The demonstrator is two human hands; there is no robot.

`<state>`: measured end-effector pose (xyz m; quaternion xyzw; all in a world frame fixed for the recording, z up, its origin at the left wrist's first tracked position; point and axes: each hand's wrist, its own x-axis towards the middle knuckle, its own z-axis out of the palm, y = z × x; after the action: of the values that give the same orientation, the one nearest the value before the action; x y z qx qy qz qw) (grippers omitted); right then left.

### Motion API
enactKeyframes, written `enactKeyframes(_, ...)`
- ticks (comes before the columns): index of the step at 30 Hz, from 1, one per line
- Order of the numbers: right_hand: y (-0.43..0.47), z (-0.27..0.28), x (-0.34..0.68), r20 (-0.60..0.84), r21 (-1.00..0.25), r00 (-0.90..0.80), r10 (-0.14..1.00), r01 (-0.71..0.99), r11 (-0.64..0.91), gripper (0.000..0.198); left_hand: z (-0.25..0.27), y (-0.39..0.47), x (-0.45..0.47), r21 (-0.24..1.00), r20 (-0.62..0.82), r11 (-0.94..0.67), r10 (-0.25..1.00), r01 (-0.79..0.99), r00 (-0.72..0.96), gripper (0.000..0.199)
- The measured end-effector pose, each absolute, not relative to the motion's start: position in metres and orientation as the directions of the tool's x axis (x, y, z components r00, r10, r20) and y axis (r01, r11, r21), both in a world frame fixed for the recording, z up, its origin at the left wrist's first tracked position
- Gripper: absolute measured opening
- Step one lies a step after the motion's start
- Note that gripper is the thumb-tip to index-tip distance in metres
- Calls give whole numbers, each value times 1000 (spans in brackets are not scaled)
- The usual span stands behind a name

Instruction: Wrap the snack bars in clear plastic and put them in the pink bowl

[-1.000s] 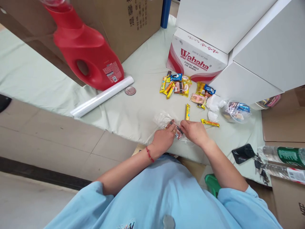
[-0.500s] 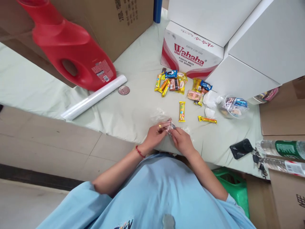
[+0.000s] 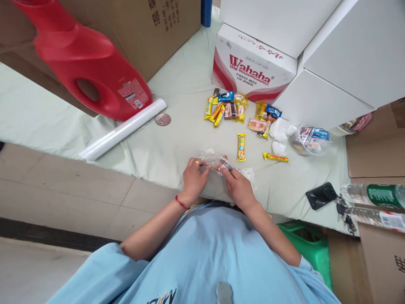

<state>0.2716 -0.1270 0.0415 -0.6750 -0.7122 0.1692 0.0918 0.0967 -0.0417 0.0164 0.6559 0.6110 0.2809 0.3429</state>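
Note:
Between my hands is a small reddish-brown wrapped snack [image 3: 224, 164] with thin clear plastic film [image 3: 207, 155] around it. The fingers of my right hand [image 3: 241, 188] are closed on the snack's right end. At the left, my left hand [image 3: 194, 179] pinches the edge of the film, apart from the snack. More film spreads out beside my right hand. A yellow snack bar [image 3: 241, 147] lies just beyond my hands, and another yellow bar [image 3: 275, 157] rests farther right.
Two piles of wrapped snacks [image 3: 226, 109] sit before the Wahaha box [image 3: 253, 67]. A plastic film roll [image 3: 123, 130], a round lid-like disc [image 3: 162, 119] and a red jug [image 3: 98, 71] are at left. Right are a clear tub [image 3: 310, 141], a phone [image 3: 321, 196], keys and bottles [image 3: 373, 195].
My left hand has moved left, away from my right hand, drawing the film out. The snack between them now shows more. My right hand has hardly moved.

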Motion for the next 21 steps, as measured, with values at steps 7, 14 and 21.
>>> enactKeyframes(7,-126,35,282,0,-514,-78,997,855,67,49,38,-37,87,672,-330,172,940,721,83,44)
enactKeyframes(14,-125,32,284,-29,-592,-46,999,806,20,50,31,-20,116,885,-400,398,915,239,-43,103)
enactKeyframes(21,-125,35,283,-29,-609,-46,999,793,19,51,30,-11,108,863,-502,506,858,-8,110,38)
